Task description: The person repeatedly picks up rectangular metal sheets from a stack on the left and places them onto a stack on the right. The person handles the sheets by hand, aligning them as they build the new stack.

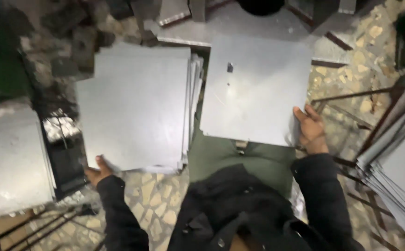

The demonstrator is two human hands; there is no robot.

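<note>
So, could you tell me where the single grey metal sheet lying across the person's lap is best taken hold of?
Probably by its near right corner, coming in from the right edge, where the right hand already grips the metal sheet. It lies flat and thin with that edge overhanging the lap, so fingers can wrap under it. The left hand is on the stack of sheets beside it.

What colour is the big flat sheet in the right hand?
The metal sheet in the right hand is plain grey, seen in the head view.
</note>
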